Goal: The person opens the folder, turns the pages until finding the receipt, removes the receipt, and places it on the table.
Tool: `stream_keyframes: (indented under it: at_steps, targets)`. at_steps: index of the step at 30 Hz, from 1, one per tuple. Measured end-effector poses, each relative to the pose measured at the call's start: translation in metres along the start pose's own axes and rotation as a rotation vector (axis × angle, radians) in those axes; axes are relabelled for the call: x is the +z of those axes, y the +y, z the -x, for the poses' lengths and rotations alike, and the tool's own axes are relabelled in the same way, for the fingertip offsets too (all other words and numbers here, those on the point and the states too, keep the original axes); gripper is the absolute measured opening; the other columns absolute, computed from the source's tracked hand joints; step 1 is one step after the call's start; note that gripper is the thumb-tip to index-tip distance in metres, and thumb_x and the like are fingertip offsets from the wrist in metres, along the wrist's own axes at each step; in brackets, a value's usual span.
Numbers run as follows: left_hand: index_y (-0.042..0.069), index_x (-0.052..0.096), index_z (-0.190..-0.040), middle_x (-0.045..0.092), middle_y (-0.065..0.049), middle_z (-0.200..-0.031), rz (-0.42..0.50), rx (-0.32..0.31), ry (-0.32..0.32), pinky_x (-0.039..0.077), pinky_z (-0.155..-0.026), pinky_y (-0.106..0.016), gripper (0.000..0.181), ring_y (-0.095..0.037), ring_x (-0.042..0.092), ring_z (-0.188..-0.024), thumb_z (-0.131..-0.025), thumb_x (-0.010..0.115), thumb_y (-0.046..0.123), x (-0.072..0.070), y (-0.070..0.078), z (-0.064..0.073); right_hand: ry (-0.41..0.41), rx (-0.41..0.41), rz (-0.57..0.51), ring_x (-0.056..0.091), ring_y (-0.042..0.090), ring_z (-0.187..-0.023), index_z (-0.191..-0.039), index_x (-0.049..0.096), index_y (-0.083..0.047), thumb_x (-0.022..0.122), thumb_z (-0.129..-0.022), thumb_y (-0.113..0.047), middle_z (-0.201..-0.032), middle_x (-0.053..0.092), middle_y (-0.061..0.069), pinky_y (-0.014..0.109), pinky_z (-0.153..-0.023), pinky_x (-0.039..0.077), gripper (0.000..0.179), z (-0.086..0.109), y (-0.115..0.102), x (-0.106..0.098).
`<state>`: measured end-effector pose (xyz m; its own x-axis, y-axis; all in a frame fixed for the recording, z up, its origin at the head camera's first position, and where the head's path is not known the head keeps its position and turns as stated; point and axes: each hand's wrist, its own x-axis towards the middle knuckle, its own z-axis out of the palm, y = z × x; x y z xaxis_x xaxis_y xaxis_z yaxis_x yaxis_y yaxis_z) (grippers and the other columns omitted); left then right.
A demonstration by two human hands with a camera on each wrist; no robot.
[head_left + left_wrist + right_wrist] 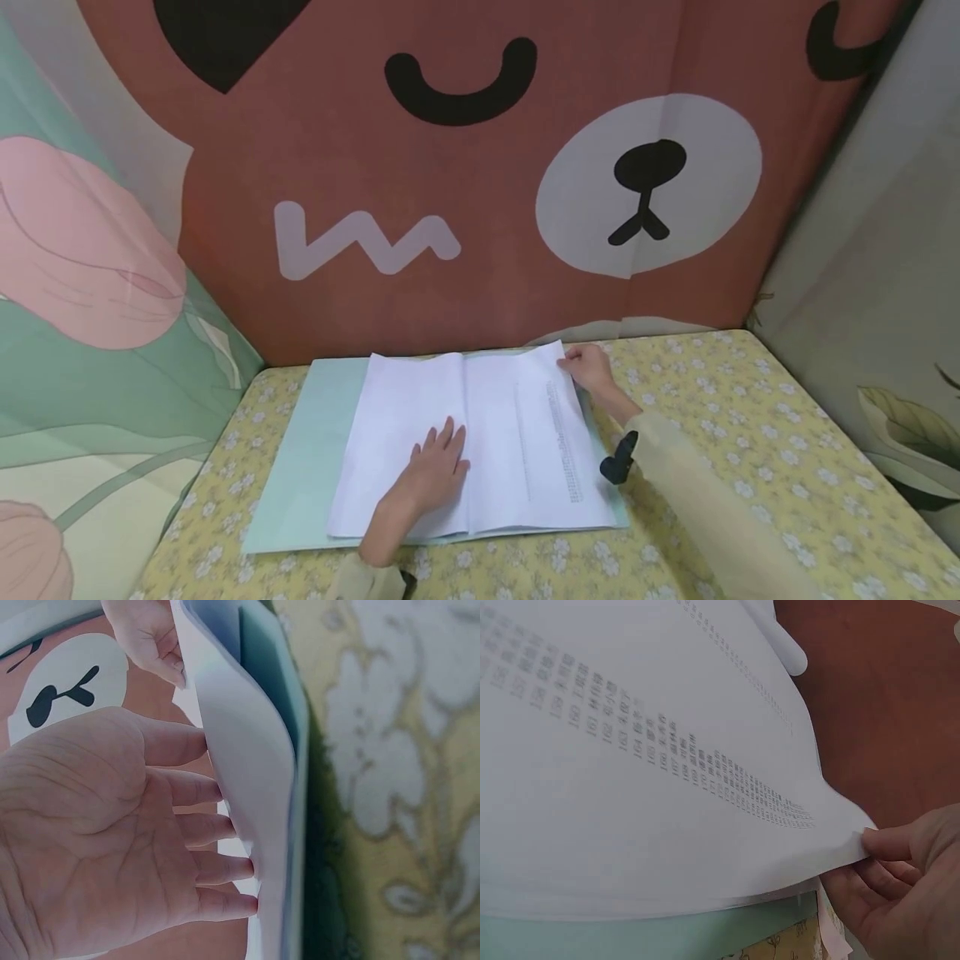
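Observation:
An open booklet of white sheets [495,450] lies on a pale green folder [300,467]. My left hand [435,471] rests on the left page beside the centre fold, its fingers extended. In the left wrist view the fingertips of this hand [127,832] touch the paper [247,757]. With thumb and fingers, my right hand [588,367] pinches the far right corner of the right page. The right wrist view shows that corner lifted in the right hand [900,877], and columns of numbered print on the page [667,817]. Further sheets lie beneath.
The table has a yellow floral cloth [750,433]. Behind it hangs a brown fabric with a bear face [480,292]. Printed fabric [97,333] hangs at the left and grey fabric [862,292] at the right. A black strap device [619,458] sits at the right wrist.

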<state>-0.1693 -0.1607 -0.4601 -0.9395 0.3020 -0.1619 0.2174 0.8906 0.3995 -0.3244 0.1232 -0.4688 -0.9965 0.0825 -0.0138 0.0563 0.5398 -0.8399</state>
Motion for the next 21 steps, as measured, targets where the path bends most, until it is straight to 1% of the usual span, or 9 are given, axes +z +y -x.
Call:
stream_keyframes:
  at_steps: [3, 5, 8, 10, 12, 14, 16, 19, 21]
  targets:
    - [-0.003, 0.039, -0.157, 0.028, -0.025, -0.166, -0.003, 0.008, 0.015, 0.026, -0.118, -0.068, 0.055, -0.049, 0.025, -0.151, -0.110, 0.049, 0.024, 0.0007, 0.0001, 0.0003, -0.043, 0.016, -0.004, 0.059, 0.013, -0.058, -0.106, 0.070, 0.012, 0.071, -0.094, -0.002, -0.092, 0.071, 0.020, 0.025, -0.052, 0.051, 0.019, -0.0006, 0.0008, -0.0021]
    - [-0.003, 0.040, -0.156, 0.029, -0.025, -0.165, -0.009, 0.008, 0.023, 0.027, -0.117, -0.068, 0.055, -0.049, 0.026, -0.151, -0.110, 0.049, 0.024, 0.0008, 0.0005, 0.0004, -0.057, 0.026, 0.002, 0.057, 0.013, -0.057, -0.107, 0.070, 0.012, 0.071, -0.093, 0.000, -0.088, 0.070, 0.018, 0.025, -0.051, 0.050, 0.019, -0.0012, 0.0005, -0.0036]
    - [-0.003, 0.041, -0.156, 0.030, -0.025, -0.165, -0.021, 0.005, 0.034, 0.027, -0.117, -0.067, 0.055, -0.049, 0.026, -0.151, -0.109, 0.050, 0.025, 0.0007, 0.0015, 0.0008, -0.039, 0.009, 0.048, 0.057, 0.015, -0.058, -0.106, 0.072, 0.011, 0.071, -0.091, 0.002, -0.085, 0.070, 0.017, 0.026, -0.051, 0.047, 0.017, -0.0028, -0.0003, -0.0055]
    - [-0.003, 0.041, -0.156, 0.030, -0.024, -0.165, -0.027, 0.003, 0.038, 0.028, -0.118, -0.066, 0.055, -0.049, 0.027, -0.151, -0.109, 0.050, 0.025, 0.0005, 0.0021, 0.0011, -0.010, -0.019, 0.080, 0.060, 0.019, -0.064, -0.106, 0.073, 0.011, 0.071, -0.091, 0.002, -0.090, 0.072, 0.020, 0.027, -0.055, 0.048, 0.018, -0.0035, -0.0012, -0.0059]
    - [-0.003, 0.041, -0.156, 0.031, -0.024, -0.165, -0.029, 0.001, 0.041, 0.028, -0.118, -0.066, 0.055, -0.048, 0.027, -0.151, -0.109, 0.050, 0.025, 0.0001, 0.0026, 0.0016, 0.003, -0.037, 0.095, 0.064, 0.024, -0.075, -0.108, 0.073, 0.011, 0.070, -0.091, 0.002, -0.100, 0.074, 0.023, 0.030, -0.062, 0.052, 0.020, -0.0039, -0.0027, -0.0060]
    - [-0.003, 0.042, -0.156, 0.031, -0.024, -0.165, -0.031, -0.002, 0.044, 0.029, -0.118, -0.065, 0.055, -0.048, 0.027, -0.151, -0.109, 0.050, 0.025, -0.0001, 0.0028, 0.0021, 0.000, -0.038, 0.095, 0.067, 0.028, -0.087, -0.112, 0.073, 0.011, 0.070, -0.092, 0.000, -0.110, 0.073, 0.025, 0.034, -0.071, 0.055, 0.023, -0.0042, -0.0045, -0.0057]
    - [-0.003, 0.042, -0.155, 0.032, -0.024, -0.164, -0.034, -0.002, 0.048, 0.029, -0.117, -0.065, 0.055, -0.048, 0.028, -0.150, -0.109, 0.050, 0.025, -0.0001, 0.0028, 0.0026, -0.015, -0.032, 0.083, 0.068, 0.032, -0.095, -0.115, 0.072, 0.011, 0.069, -0.093, -0.002, -0.116, 0.071, 0.027, 0.038, -0.076, 0.056, 0.025, -0.0046, -0.0062, -0.0061]
    - [-0.003, 0.042, -0.155, 0.032, -0.024, -0.164, -0.034, -0.003, 0.051, 0.029, -0.118, -0.065, 0.055, -0.048, 0.028, -0.151, -0.109, 0.050, 0.025, -0.0004, 0.0026, 0.0031, -0.035, -0.001, 0.044, 0.067, 0.033, -0.098, -0.118, 0.071, 0.010, 0.069, -0.096, -0.005, -0.118, 0.070, 0.026, 0.038, -0.079, 0.055, 0.027, -0.0056, -0.0079, -0.0070]
    - [-0.003, 0.042, -0.155, 0.032, -0.024, -0.164, -0.034, -0.002, 0.050, 0.029, -0.118, -0.065, 0.055, -0.047, 0.028, -0.151, -0.109, 0.050, 0.025, -0.0008, 0.0023, 0.0034, -0.045, 0.011, 0.018, 0.067, 0.031, -0.094, -0.119, 0.070, 0.010, 0.068, -0.097, -0.006, -0.118, 0.070, 0.026, 0.036, -0.075, 0.055, 0.027, -0.0059, -0.0081, -0.0081]
